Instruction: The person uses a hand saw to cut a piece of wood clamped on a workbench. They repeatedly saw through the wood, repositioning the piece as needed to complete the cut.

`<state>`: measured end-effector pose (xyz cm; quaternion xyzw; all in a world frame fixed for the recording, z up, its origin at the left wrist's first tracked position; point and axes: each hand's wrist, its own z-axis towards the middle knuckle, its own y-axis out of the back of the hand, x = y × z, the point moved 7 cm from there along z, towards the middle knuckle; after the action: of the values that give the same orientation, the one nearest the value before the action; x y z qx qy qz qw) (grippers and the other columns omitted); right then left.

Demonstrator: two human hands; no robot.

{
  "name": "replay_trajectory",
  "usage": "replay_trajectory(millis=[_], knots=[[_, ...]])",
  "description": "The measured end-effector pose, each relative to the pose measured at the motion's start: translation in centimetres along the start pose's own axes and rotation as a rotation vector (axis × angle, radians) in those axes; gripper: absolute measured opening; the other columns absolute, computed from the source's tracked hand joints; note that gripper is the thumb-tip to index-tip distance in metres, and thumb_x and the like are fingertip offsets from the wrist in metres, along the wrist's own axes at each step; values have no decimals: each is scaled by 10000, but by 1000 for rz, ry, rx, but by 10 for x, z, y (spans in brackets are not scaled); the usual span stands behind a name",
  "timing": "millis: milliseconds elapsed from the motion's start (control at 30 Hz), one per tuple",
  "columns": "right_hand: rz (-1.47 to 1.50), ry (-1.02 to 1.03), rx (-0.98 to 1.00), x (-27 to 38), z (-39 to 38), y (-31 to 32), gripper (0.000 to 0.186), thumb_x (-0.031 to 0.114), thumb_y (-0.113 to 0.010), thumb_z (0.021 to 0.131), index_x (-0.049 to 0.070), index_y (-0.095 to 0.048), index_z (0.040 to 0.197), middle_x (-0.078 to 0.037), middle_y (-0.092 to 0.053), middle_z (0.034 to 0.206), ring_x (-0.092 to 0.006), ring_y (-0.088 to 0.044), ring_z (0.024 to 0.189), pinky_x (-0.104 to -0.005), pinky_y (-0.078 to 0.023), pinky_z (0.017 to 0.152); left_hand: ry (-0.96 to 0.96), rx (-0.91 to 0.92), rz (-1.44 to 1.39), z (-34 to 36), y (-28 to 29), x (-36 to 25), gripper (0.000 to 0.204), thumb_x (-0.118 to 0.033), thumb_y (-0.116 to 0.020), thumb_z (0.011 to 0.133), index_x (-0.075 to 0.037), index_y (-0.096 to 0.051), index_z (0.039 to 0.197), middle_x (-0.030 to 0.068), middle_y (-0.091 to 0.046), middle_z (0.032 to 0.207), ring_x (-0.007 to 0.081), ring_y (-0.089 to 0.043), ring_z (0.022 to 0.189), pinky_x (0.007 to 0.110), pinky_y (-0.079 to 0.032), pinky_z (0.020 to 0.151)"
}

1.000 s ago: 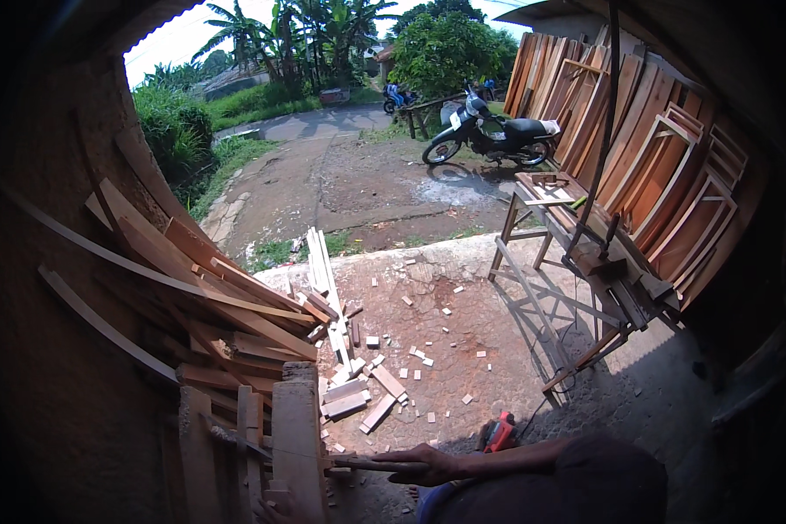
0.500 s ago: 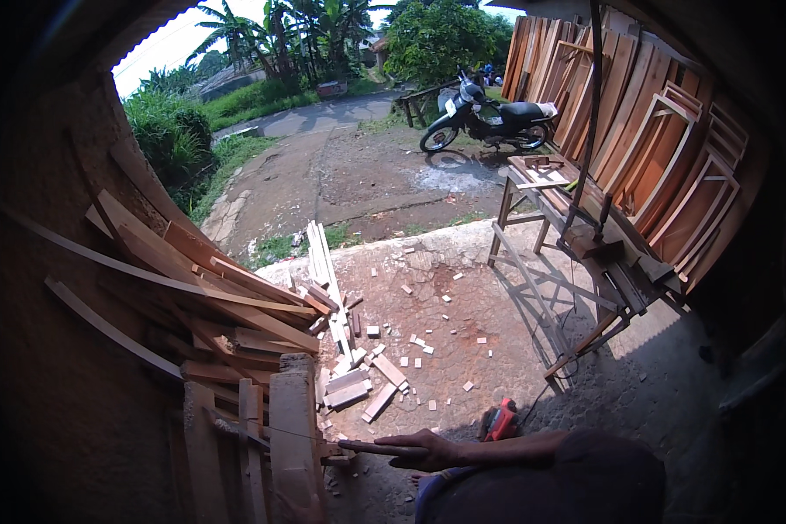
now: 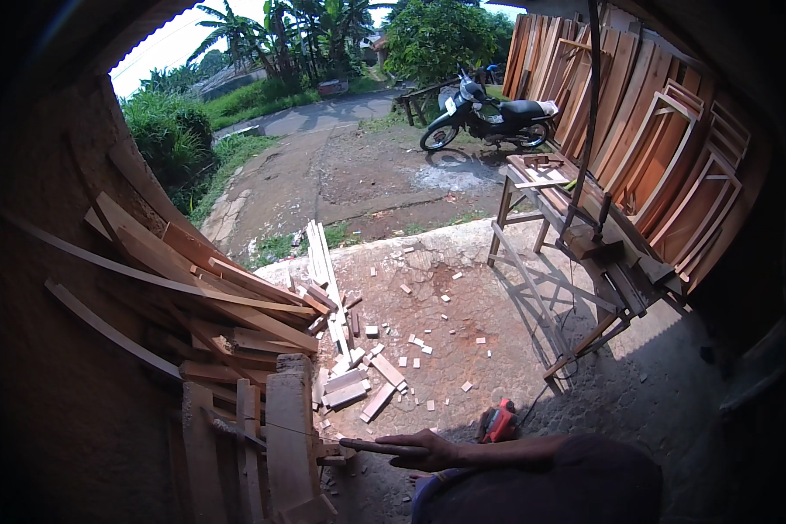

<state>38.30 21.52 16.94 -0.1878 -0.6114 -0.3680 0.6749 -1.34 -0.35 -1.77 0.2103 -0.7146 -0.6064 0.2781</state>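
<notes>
Well, the slim stick-like tool (image 3: 382,447) is in the right hand (image 3: 435,450), its tip pointing left, just beside the edge of the broad plank (image 3: 288,437). The grip is closed around the tool's near end, with fingers laid forward along it; a thin line runs from its tip across the plank, too fine to tell as wire or blade. A second ago the tool's tip reached closer to the plank's edge; now it sits a little further right, a small shift since the view has moved slightly too. The left hand, which showed at the lower edge then, cannot be made out now, so its grip cannot be told. A short wood piece (image 3: 310,510) now lies tilted across the plank's lower end. My reading is that the work has moved from the earlier placement of the pieces to a different one, the tool staying in hand throughout.

Just right of the plank, a small block (image 3: 331,459) juts out under the tool's tip. Beyond lie offcuts (image 3: 347,396) on the sunlit floor, with long pale strips (image 3: 320,271) above them and stacked lumber (image 3: 244,306) to the left. A red power tool (image 3: 500,421) rests near the right forearm; farther out stand the workbench (image 3: 622,284) and a parked motorcycle (image 3: 489,122)
</notes>
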Motion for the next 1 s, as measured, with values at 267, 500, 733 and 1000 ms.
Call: replay_trajectory(millis=[267, 500, 733, 1000], knots=[[37, 34, 27, -3, 7, -11, 584, 183, -740, 906, 113, -509, 1438, -149, -638, 1317, -221, -671, 1108, -337, -529, 899, -131, 356, 6, -14, 62, -7, 833, -506, -636, 855, -252, -280, 1564, 153, -254, 1617, 378, -191, 1494, 580, -228, 1176], [23, 65, 120, 1, 27, -39, 577, 172, -740, 904, 121, -516, 1433, -163, -620, 1338, -226, -655, 1143, -344, -520, 930, 196, -66, -345, 18, 64, 18, 775, -416, -746, 804, -44, -422, 1402, 246, -480, 1375, 421, -436, 1293, 516, -345, 1107], [32, 49, 162, 17, 31, -41, 575, 190, -736, 907, 143, -512, 1434, -152, -707, 1123, -217, -712, 933, -349, -539, 806, 303, 70, -426, 33, 68, 5, 740, -387, -747, 817, -101, -444, 1428, 234, -549, 1358, 411, -533, 1238, 500, -426, 1030], [-33, 30, 234, 19, 59, -59, 569, 212, -742, 902, 148, -524, 1424, -155, -716, 1032, -216, -713, 856, -352, -537, 742, 257, 45, -501, 35, 3, 37, 985, -415, -795, 741, -76, -284, 1513, 209, -407, 1494, 371, -397, 1384, 530, -316, 1133]])
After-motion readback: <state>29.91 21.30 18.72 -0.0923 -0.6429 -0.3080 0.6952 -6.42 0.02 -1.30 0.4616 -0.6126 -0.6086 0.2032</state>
